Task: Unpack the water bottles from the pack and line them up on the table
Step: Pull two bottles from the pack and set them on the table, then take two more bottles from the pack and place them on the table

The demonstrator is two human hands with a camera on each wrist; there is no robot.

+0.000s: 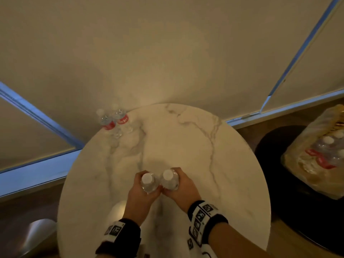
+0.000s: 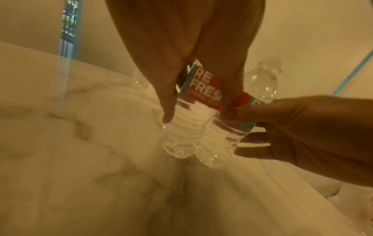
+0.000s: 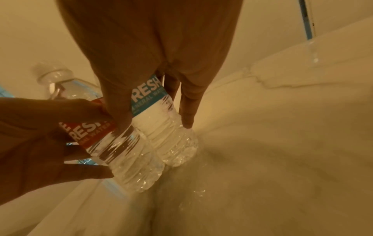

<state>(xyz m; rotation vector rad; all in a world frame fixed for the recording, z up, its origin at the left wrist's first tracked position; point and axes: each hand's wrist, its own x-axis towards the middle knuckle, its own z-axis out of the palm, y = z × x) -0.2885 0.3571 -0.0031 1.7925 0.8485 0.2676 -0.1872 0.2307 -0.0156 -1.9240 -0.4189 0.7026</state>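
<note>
Two clear water bottles with white caps are held side by side, touching, over the near middle of the round marble table [image 1: 186, 142]. My left hand [image 1: 143, 190] grips the left bottle [image 1: 148, 182] around its red label [image 2: 199, 89]. My right hand [image 1: 176, 185] grips the right bottle [image 1: 169, 178] around its blue label [image 3: 149, 97]. Both bottles' bases hang close to the tabletop; I cannot tell whether they touch it. Two more bottles [image 1: 108, 123] [image 1: 122, 118] stand together at the table's far left edge. The torn plastic pack [image 1: 320, 153] still holds several bottles.
The pack sits on a black round stool [image 1: 279, 164] to the right of the table. Pale blinds with blue-lit edges close off the space behind the table. A pale rounded seat [image 1: 37, 233] shows at the lower left.
</note>
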